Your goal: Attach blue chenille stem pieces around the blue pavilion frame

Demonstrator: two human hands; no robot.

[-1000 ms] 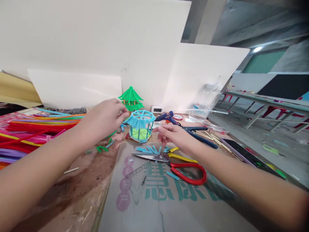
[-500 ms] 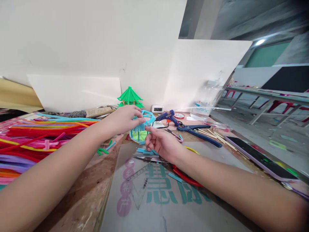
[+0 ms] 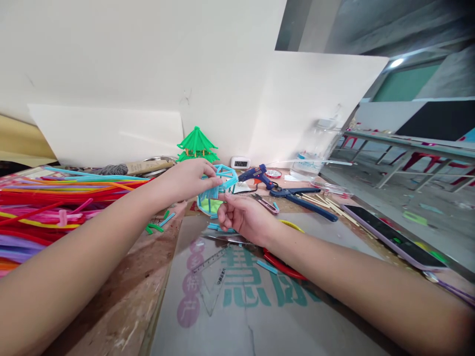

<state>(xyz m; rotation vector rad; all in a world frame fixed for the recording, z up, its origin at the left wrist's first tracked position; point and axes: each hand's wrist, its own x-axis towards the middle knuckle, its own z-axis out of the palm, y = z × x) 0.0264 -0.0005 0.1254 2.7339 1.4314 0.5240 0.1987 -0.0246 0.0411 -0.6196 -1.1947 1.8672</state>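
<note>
A small cage-like frame of light blue pipe cleaners (image 3: 229,174), with a yellow-green base, stands at the middle of the desk. My left hand (image 3: 195,179) reaches over its left side, fingers pinched on the upper blue part. From the right, my right hand (image 3: 243,216) has thumb and index finger closed at the near side of the frame, the other fingers curled in. Exactly what lies between those fingertips is partly hidden. Below my right hand are scissors with red handles (image 3: 284,269) and short blue pipe-cleaner pieces (image 3: 267,267).
Behind stands a green pipe-cleaner pagoda roof (image 3: 197,141), beside a white digital clock (image 3: 240,162). A blue glue gun (image 3: 256,173), dark blue pliers (image 3: 308,200), wooden sticks (image 3: 334,210) and a phone (image 3: 393,237) lie right. Colourful pipe cleaners (image 3: 48,202) are heaped left.
The view has shifted slightly. Both hands stay at the blue frame, with the left fingers a little lower against it and more of its top showing.
</note>
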